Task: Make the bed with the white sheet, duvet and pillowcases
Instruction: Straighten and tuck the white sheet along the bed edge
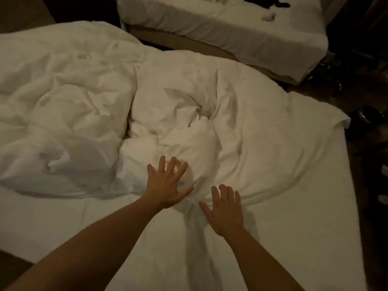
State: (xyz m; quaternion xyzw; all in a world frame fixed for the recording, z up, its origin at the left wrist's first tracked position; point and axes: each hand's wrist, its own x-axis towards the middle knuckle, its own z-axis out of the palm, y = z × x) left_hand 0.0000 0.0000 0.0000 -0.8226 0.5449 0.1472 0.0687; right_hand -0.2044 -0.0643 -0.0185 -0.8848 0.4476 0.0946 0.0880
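Observation:
A crumpled white duvet (241,122) lies bunched across the middle of the bed, with more rumpled white bedding (63,106) piled to its left. The mattress (304,238) under it is covered in white. My left hand (165,183) is spread flat with straight fingers over the near edge of the bunched duvet. My right hand (225,208) is also flat and spread, just to the right, beside a twisted fold of fabric (195,223) that trails toward me. Neither hand grips anything.
A second bed (241,30) with white bedding stands at the back right, across a narrow gap of dark floor. Dark objects (365,120) sit on the floor beyond the mattress's right edge. The bed's near left corner (12,248) drops off to dark floor.

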